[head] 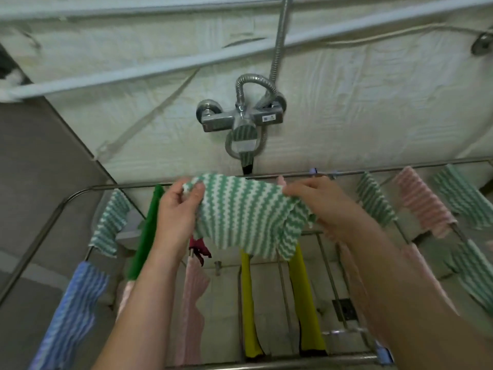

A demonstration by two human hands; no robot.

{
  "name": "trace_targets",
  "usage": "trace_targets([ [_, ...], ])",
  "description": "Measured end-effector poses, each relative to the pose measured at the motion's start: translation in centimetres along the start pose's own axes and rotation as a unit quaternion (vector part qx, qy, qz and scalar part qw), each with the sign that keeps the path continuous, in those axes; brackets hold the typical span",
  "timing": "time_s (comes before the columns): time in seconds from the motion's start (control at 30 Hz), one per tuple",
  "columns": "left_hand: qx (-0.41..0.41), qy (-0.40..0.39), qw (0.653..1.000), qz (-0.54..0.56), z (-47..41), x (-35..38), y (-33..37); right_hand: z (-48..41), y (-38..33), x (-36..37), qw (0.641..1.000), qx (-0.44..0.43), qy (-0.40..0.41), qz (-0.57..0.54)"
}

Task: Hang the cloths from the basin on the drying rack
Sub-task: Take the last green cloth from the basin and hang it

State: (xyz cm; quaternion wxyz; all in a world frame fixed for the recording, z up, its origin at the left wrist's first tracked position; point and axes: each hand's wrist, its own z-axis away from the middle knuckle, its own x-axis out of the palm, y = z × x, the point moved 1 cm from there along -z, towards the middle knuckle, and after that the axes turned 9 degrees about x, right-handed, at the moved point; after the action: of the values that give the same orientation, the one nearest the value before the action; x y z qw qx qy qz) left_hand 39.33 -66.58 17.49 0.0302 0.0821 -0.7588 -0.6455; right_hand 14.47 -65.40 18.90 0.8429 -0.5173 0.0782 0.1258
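Over drying rack [293, 174], hands stretching striped cloth [245, 212]

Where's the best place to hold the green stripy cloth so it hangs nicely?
Probably by its two top corners, one from each side, as the left hand and right hand do now. The green stripy cloth is floppy, so pinching the corners apart keeps it spread flat for laying over the rack bar.

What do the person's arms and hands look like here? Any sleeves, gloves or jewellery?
Both forearms are bare as far as the picture shows, with no sleeve in view. The left hand and right hand wear no gloves. No ring, watch or bracelet shows on either hand or wrist. The nails look short and unpainted, though the picture is somewhat blurred.
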Motion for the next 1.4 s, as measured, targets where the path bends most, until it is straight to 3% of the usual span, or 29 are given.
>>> trace_targets([
  [0.2, -0.054, -0.013, 0.99, -0.13, -3.1, 0.8, -7.3, -6.8, 3.1, 3.4, 0.994, 0.035, 0.072, 0.076],
  [0.6, -0.088, -0.032, 0.985, -0.146, -8.8, 3.9, -11.9, -15.8, 1.6, 4.1, 0.945, 0.024, 0.237, 0.222],
  [0.7, -0.127, -0.035, 0.987, -0.094, -9.3, 4.3, -12.1, -17.2, 1.7, 4.6, 0.927, 0.01, 0.255, 0.274],
  [0.8, -0.176, -0.098, 0.979, -0.018, -9.2, 3.7, -12.0, -18.2, 1.7, 5.1, 0.915, 0.005, 0.268, 0.302],
  [0.9, -0.17, -0.179, 0.969, -0.025, -8.7, 3.4, -12.1, -19.0, 1.4, 5.1, 0.914, 0.001, 0.272, 0.302],
  [1.1, -0.18, -0.272, 0.936, -0.134, -8.9, 3.6, -13.4, -18.3, 1.3, 5.7, 0.941, 0.002, 0.199, 0.273],
  [1.23, -0.162, -0.297, 0.923, -0.184, -8.9, 4.3, -13.9, -16.6, 3.3, 7.2, 0.956, 0.053, 0.061, 0.281],
  [1.3, -0.13, -0.299, 0.922, -0.207, -9.1, 4.7, -14.3, -15.8, 4.1, 8.2, 0.972, 0.081, -0.003, 0.222],
  [1.4, -0.109, -0.31, 0.917, -0.227, -9.0, 5.2, -14.3, -15.5, 4.4, 9.0, 0.98, 0.055, -0.003, 0.191],
])
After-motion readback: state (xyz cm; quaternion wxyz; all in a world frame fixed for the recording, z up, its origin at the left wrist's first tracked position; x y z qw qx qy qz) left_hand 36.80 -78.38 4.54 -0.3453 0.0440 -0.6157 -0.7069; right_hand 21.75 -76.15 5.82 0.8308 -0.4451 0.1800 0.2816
